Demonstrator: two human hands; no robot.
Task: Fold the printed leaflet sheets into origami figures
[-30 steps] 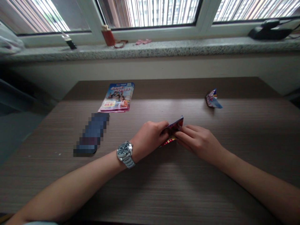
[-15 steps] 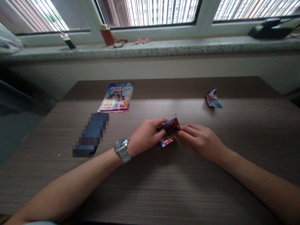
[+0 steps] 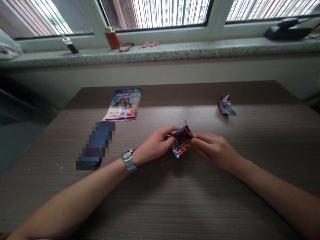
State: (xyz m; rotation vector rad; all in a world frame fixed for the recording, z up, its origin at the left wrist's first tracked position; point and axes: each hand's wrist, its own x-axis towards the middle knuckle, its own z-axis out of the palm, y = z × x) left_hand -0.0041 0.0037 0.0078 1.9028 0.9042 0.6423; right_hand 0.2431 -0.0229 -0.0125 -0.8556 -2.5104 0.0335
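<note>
A small folded paper flyer (image 3: 183, 137), printed in red, blue and yellow, is held between my two hands just above the table. My left hand (image 3: 156, 143), with a silver watch (image 3: 130, 160) on the wrist, pinches its left side between thumb and fingers. The fingers of my right hand (image 3: 212, 146) are closed on its right edge, and their tips are partly hidden. One pointed corner of the paper sticks up at the top. Beyond my right hand, a second folded flyer (image 3: 227, 106) stands on the table.
A stack of flat printed flyers (image 3: 123, 105) lies at the back left of the brown table (image 3: 160, 206). In front of it is a blurred-out phone (image 3: 96, 145). On the stone windowsill (image 3: 185, 51) are a red case (image 3: 112, 40) with a strap and a black device (image 3: 287, 31).
The left fingers have shifted slightly left on the folded flyer, and more of its printed inner face shows. My right hand stays almost in place.
</note>
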